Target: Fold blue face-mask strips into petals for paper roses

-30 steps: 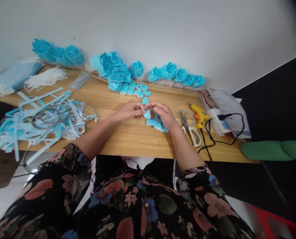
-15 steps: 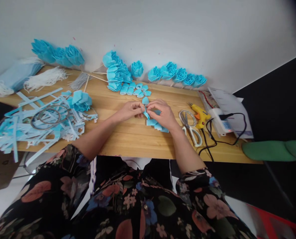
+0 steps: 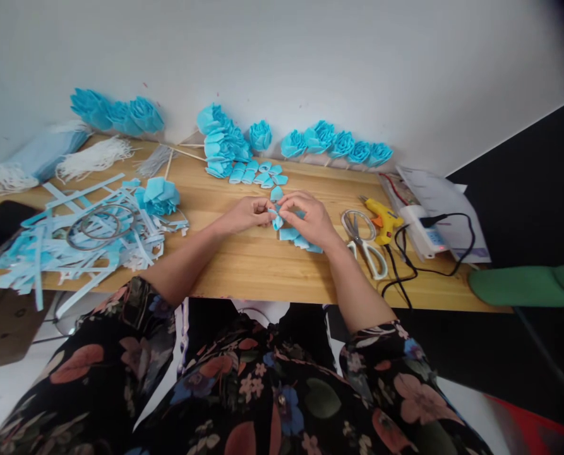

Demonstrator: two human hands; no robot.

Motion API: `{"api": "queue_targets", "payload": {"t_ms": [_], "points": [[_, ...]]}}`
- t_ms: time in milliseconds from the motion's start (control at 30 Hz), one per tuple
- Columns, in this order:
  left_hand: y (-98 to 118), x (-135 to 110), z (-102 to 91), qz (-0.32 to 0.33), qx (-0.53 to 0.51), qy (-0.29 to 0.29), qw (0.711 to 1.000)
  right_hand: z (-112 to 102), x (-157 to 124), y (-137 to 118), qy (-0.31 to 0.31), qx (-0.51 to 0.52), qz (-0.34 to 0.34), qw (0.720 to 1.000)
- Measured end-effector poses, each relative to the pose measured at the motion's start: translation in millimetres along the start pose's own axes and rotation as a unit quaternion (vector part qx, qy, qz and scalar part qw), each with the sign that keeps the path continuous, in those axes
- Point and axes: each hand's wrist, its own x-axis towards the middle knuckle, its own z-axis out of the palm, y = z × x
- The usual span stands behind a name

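A slip of the pinch is the likeliest trouble here: the small blue piece (image 3: pixel 276 221) looks soft and thin, so if either set of fingertips eased off, its fold could spring loose or crease askew. The right hand (image 3: pixel 309 218) also sits over a cluster of blue pieces (image 3: pixel 301 240) on the bench (image 3: pixel 244 268), and a low sweep of the wrist could drag them out of their overlap. Just to the right of that forearm lie the white-handled scissors (image 3: pixel 378 266), with the yellow glue gun (image 3: pixel 384 220) beyond them; a wide swing to the right could knock either one, or catch the black cord (image 3: pixel 398 285) near the bench's near edge. Whether the gun is hot, I cannot tell.

The small blue piece is between the two hands, slightly above the bench by the look of it. The left hand (image 3: pixel 249 213) has thumb and fingers closed on its left side — the right hand pinches from the right, its other fingers loosely curled. On the far side, close to the fingertips, is a single blue petal (image 3: pixel 276 193); farther off, folded blue pieces (image 3: pixel 251 173) lie in front of the blue flowers (image 3: pixel 222 148).
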Motion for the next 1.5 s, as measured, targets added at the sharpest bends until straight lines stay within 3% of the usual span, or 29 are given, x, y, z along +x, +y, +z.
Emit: {"api": "queue_targets", "payload": {"t_ms": [133,300,600,833,933,1233,1500], "points": [[5,-1,-1.0,0.006,-0.014,-0.011,1.0,3,-1,3,-0.019,0.118,0.064,0.991],[9,-3,0.9,0.024,-0.032,-0.01,0.999,12,-3,5,-0.033,0.254,0.141,0.956],[11,-5,0.9,0.049,-0.062,-0.013,0.997,14,-3,-2,-0.031,0.404,0.191,0.894],[9,-2,4.2,0.074,-0.082,0.04,0.993,12,0,2,0.035,0.377,0.199,0.904],[7,1,5.6,0.079,-0.084,0.067,0.991,10,2,1,0.066,0.387,0.21,0.895],[6,1,4.2,0.091,-0.075,0.11,0.987,3,1,-1,0.042,0.369,0.185,0.91],[8,-1,6.6,0.083,-0.082,0.153,0.981,2,2,-5,0.025,0.407,0.178,0.896]]}}
